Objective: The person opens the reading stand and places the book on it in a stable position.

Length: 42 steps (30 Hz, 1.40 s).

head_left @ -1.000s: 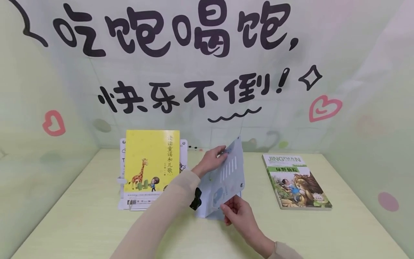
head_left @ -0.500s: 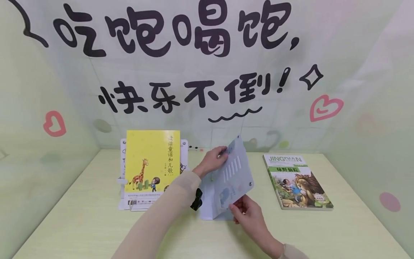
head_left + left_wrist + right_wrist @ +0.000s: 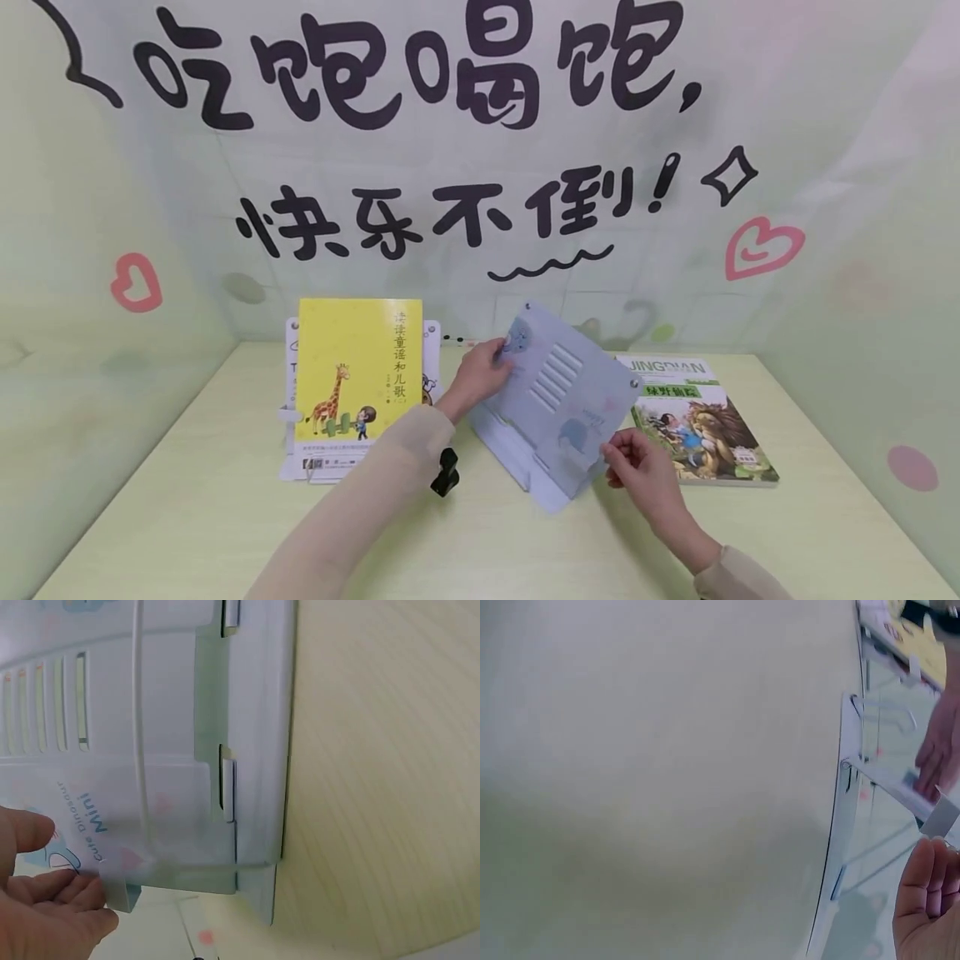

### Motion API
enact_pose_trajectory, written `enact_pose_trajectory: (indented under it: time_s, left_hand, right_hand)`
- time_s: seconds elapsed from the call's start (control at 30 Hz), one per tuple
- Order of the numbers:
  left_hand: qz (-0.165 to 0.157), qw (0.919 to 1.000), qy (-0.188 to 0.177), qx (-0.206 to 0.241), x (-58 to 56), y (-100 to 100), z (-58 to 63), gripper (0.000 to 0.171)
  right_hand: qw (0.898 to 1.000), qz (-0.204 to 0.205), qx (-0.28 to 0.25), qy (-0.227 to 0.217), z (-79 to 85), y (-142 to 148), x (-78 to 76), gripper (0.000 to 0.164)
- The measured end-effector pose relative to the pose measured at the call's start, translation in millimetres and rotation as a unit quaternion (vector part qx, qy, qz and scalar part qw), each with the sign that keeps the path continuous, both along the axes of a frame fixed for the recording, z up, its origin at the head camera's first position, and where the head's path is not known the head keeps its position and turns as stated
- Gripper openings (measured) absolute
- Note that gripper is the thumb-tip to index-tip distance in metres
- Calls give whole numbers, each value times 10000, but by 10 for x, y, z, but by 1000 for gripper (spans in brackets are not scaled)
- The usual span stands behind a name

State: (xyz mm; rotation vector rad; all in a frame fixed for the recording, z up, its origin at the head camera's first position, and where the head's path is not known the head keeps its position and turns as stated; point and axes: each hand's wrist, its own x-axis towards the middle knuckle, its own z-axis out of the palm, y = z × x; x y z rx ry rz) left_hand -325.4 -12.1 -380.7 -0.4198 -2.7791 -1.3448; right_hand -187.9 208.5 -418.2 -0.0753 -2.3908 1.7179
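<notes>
A pale blue book stand [image 3: 558, 400] with slots and dinosaur prints is tilted and turned at the middle of the table. Its base [image 3: 510, 450] reaches down to the tabletop. My left hand [image 3: 480, 379] grips the panel's left edge; in the left wrist view, the thumb and fingers [image 3: 71, 889] close on a side tab below the "Mini" print. At the lower right edge, my right hand [image 3: 651, 475] pinches the stand between thumb and fingers. The right wrist view shows those fingertips [image 3: 930, 851] against a small tab, with the other part of the hand cut off.
To the left, a yellow book [image 3: 360, 367] leans on a white stand [image 3: 291, 462]. A green-and-white book [image 3: 697, 433] lies at the right, partly behind the blue stand. A printed curtain [image 3: 450, 167] backs the pale wooden table [image 3: 187, 500].
The blue stand has been turned, its panel now facing me more squarely. My right hand has moved right with its edge, while my left hand shifted slightly left, still holding the other edge.
</notes>
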Motion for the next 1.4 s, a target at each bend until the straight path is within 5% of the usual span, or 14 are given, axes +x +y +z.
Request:
enact_pose_trajectory:
  time_s: [0.33,0.6,1.4]
  left_hand:
    - [747,9938,-344,754,186,-112,-34,45]
    - [1074,9854,-189,1307,289,-163,-136,42]
    - [1121,9833,-56,1434,583,-195,-181,53]
  right_hand:
    - [9996,-169,212,-80,88,323,-370,18]
    - [9989,-198,366,-193,124,363,-610,20]
    - [9984,-382,260,-320,144,260,-908,21]
